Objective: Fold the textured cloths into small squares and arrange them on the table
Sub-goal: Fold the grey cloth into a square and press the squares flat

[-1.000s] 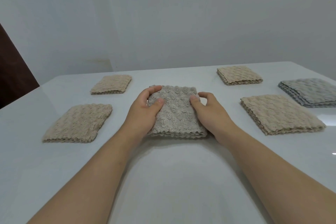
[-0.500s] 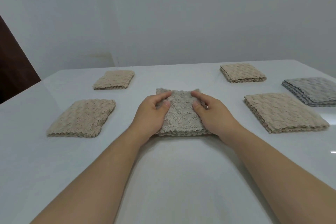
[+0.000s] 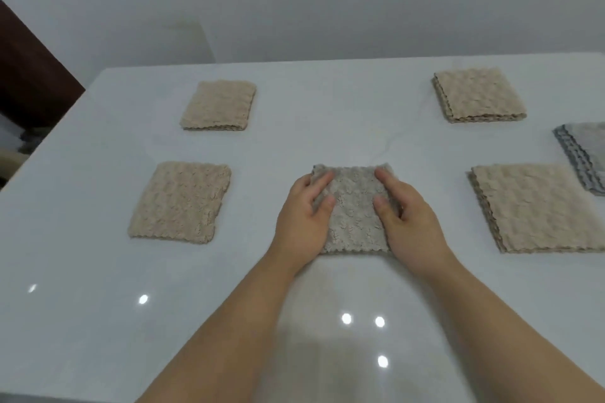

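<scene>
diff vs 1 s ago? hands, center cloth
Both hands slid from gripping the sides of the centre cloth to lying on top of it: left hand and right hand now press it flat with open fingers. The cloth stays folded at the table's centre; the surrounding folded cloths are unmoved.

White glossy table (image 3: 327, 114). Grey-beige folded cloth (image 3: 355, 216) at centre, flat under my palms. Two beige folded squares toward the left edge, near one (image 3: 180, 201), far one (image 3: 218, 105). Two beige stacks toward the right edge, near (image 3: 537, 206), far (image 3: 478, 95). Grey stack (image 3: 586, 154) at the right edge.
</scene>
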`<state>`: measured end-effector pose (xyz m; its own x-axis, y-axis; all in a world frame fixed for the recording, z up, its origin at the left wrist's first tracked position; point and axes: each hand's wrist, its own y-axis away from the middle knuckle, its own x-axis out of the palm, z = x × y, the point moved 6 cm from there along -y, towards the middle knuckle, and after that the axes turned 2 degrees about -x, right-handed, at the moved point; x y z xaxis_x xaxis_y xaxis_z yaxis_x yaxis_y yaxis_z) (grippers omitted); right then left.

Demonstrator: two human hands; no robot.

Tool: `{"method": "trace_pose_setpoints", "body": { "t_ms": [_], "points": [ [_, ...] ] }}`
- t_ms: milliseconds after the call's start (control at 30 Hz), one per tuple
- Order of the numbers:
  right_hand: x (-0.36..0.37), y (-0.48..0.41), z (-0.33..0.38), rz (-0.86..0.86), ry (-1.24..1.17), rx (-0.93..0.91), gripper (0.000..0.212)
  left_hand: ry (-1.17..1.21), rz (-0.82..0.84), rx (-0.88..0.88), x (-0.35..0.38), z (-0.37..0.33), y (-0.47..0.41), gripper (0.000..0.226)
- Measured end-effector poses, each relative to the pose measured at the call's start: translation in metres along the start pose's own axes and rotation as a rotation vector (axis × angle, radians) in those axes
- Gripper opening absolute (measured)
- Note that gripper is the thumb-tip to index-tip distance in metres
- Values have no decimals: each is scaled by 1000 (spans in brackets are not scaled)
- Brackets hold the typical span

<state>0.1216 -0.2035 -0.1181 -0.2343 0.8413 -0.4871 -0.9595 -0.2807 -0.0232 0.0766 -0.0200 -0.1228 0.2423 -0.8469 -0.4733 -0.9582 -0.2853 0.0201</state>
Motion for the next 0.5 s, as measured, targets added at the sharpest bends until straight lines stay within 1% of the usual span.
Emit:
{"method": "trace_pose_setpoints", "body": {
  "t_ms": [133,233,367,500],
  "points": [
    [2,11,35,136,135,97,47,-98,107,-169,-25,-22,16,43],
    [10,29,89,187,185,101,48,-211,159,-195,-70,-47,41,44],
    [48,25,157,250,192,39,49,-268,106,-217,-153,-58,53,44],
    [122,1,214,292,155,-48,50,-334,19,-194,-245,-32,40,45]
  ]
}}
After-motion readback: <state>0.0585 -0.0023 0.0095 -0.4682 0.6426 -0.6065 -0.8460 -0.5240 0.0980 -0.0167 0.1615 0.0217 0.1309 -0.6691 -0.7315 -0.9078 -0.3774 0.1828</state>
